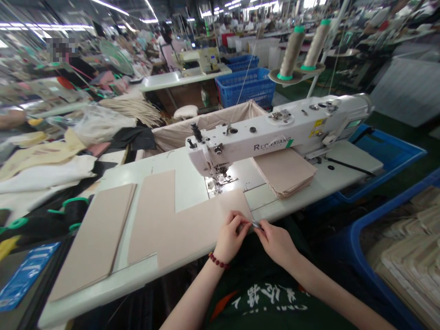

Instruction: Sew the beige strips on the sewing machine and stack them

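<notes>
A beige L-shaped panel lies flat on the sewing table, one end close to the needle area of the white sewing machine. My left hand, with a dark red bead bracelet at the wrist, is closed in a pinch at the panel's near right corner. Just right of it, my right hand is closed on a small grey metal tool, mostly hidden by the fingers. The tool's tip meets the left fingertips at the panel edge. Any thread there is too fine to see.
Beige stacks lie left and under the machine arm. Thread cones stand behind. A blue bin with beige pieces is at my right. Cloth scraps and black thread spools crowd the left. People work farther back.
</notes>
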The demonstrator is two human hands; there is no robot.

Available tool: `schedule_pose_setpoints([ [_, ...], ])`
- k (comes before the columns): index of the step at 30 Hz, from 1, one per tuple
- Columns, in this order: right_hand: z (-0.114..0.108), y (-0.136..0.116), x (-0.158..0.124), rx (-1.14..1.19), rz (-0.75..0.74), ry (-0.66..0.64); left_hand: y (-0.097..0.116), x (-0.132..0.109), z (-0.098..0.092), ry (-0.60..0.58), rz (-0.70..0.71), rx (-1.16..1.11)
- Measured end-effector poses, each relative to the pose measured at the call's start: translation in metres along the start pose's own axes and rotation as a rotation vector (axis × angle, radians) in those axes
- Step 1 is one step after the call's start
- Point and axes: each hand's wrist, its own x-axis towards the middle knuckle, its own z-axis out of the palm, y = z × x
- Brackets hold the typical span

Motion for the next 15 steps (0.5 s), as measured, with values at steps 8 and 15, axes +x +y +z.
schedule_pose_setpoints([
  [8, 0.001, 0.013, 0.003, 0.045, 0.046, 0.016, 0.006, -0.004, -0.041, -0.336, 0.168, -0.036],
  [15, -0.004, 0.005, 0.009, 0.146, 0.003, 0.069, -0.041, 0.008, -0.113, 0.004, -0.193, 0.676],
])
